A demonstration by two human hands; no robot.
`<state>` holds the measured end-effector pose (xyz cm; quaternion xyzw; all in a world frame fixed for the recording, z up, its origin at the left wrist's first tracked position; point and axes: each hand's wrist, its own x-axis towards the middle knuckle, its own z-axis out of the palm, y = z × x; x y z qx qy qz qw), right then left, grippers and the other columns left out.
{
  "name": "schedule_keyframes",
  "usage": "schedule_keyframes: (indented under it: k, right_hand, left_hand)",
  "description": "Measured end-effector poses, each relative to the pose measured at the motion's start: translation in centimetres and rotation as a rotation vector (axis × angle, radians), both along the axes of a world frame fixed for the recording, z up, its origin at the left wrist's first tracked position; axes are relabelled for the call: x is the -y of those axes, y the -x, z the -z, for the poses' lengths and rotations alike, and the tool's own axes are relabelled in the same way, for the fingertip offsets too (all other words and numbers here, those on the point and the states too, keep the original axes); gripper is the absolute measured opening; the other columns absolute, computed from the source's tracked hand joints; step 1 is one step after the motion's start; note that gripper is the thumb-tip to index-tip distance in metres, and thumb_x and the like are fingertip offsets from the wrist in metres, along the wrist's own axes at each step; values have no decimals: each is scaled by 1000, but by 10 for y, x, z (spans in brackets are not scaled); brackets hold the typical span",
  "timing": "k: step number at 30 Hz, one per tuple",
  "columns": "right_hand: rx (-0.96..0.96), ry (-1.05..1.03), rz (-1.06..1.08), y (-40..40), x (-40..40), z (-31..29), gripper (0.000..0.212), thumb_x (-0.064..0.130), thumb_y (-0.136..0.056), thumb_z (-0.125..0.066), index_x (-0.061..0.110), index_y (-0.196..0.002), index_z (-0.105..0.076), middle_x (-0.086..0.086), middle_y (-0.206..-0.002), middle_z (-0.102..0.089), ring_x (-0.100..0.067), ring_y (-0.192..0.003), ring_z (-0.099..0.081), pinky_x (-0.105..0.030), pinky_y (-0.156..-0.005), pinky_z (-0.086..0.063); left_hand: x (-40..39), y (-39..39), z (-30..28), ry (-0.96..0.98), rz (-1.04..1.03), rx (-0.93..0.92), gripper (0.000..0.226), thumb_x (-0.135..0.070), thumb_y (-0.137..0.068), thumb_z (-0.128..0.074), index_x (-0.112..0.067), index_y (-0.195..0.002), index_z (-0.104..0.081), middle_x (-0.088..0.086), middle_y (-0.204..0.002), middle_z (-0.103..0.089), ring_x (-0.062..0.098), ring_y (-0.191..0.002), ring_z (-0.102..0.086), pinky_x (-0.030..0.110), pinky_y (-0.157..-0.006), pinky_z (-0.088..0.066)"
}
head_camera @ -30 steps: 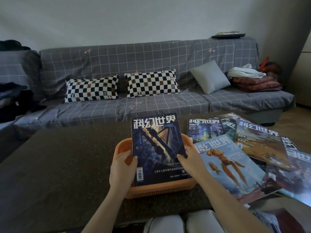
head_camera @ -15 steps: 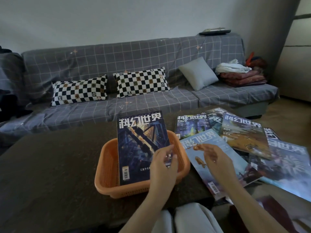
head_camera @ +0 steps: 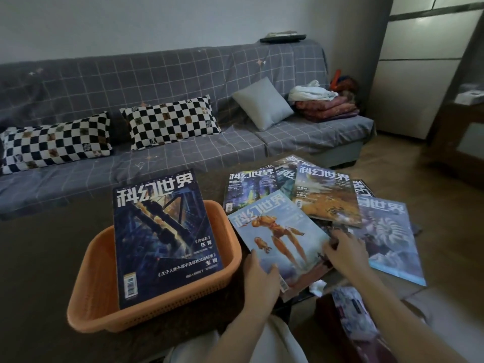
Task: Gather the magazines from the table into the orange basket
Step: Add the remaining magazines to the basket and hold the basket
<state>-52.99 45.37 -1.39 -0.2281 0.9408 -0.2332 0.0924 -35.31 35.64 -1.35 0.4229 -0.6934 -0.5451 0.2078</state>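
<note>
The orange basket [head_camera: 86,305] stands on the dark table [head_camera: 39,258]. A dark blue magazine [head_camera: 162,239] lies slanted in it, its top edge sticking out past the far rim. Right of the basket lies a light blue magazine [head_camera: 277,237] with an orange robot on its cover. My left hand [head_camera: 260,277] grips its near left corner, thumb on the cover. My right hand [head_camera: 345,251] holds its right edge with curled fingers. Several more magazines [head_camera: 327,197] are spread behind and to the right, overlapping.
A grey checked sofa [head_camera: 183,158] with two chequered pillows [head_camera: 170,121] and a grey cushion runs behind the table. Folded blankets [head_camera: 324,106] sit at its right end. A crumpled white tissue [head_camera: 318,286] lies at the table's near right edge.
Both hands let go of the dark blue magazine, which now rests in the basket. They moved right and took hold of the light blue magazine. The view also shifted right.
</note>
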Motion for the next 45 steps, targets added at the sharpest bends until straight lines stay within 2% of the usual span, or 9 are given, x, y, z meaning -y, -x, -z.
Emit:
schedule_keyframes:
  k: [4,8,11,16,22,27,33,38,45]
  right_hand:
    - [44,10,21,5,5,0,35,38,-85,-60,13,-109,-58,-13,-111,-58,-35,-106,-51,-39,-84,-47]
    - [53,49,20,4,4,1,19,35,-85,-62,15,-85,-62,0,-73,-61,-24,-81,-60,-29,-58,-41]
    - [105,100,46,4,0,1,21,29,-86,-61,19,-69,-53,2,-61,-57,-16,-62,-57,-27,-47,-34]
    - [303,340,169,2,-18,-1,15,24,-89,-60,17,-93,-48,2,-76,-58,-17,-64,-58,-29,-51,-40]
    - [460,667,218,-10,-42,-13,27,23,-89,-63,10,-112,-55,-1,-91,-63,-17,-73,-64,-29,-54,-48]
    - [535,890,106,-36,-33,-48,26,17,-89,-62,17,-114,-59,-6,-99,-68,-27,-85,-68,-44,-75,-56]
    - [599,909,-96,-78,13,-85,34,14,-87,-63,15,-120,-54,-6,-111,-65,-26,-95,-66,-47,-84,-54]
    - [586,873,-189,-113,68,-92,31,13,-88,-63,19,-116,-52,-2,-101,-67,-21,-87,-68,-40,-76,-56]
    - [582,783,-279,-150,127,-86,26,15,-88,-63,20,-110,-51,5,-92,-66,-10,-79,-66,-23,-60,-53]
  left_hand:
    - [8,6,3,-130,-112,-54,50,-4,-88,-60,-13,-135,-46,5,-130,-60,21,-118,-57,39,-103,-45]
    - [6,10,6,-231,-118,-55,53,-5,-88,-64,-15,-137,-45,4,-132,-58,21,-118,-57,40,-101,-47]
    - [2,7,7,-344,-107,-141,63,-2,-90,-61,-20,-144,-34,6,-132,-57,22,-114,-60,39,-94,-52]
    - [-4,4,-1,-351,-53,-223,57,-3,-93,-57,-24,-142,-38,-2,-118,-62,18,-103,-65,37,-88,-56]
    - [-3,-6,-27,-259,24,-293,51,-5,-93,-57,-23,-140,-44,3,-125,-64,18,-104,-67,39,-87,-57]
    - [11,-29,-62,-104,47,-375,38,-3,-94,-56,-25,-124,-56,-3,-110,-69,14,-95,-69,36,-85,-57]
    - [51,-82,-93,17,-21,-384,38,-7,-96,-53,-34,-123,-54,-7,-114,-67,15,-100,-67,40,-88,-56]
    - [85,-131,-101,124,-98,-366,41,-5,-96,-52,-36,-124,-54,-5,-119,-67,16,-105,-65,43,-92,-54]
    - [124,-180,-91,177,-247,-247,35,-16,-94,-57,-43,-118,-55,-29,-90,-68,3,-80,-71,39,-78,-59]
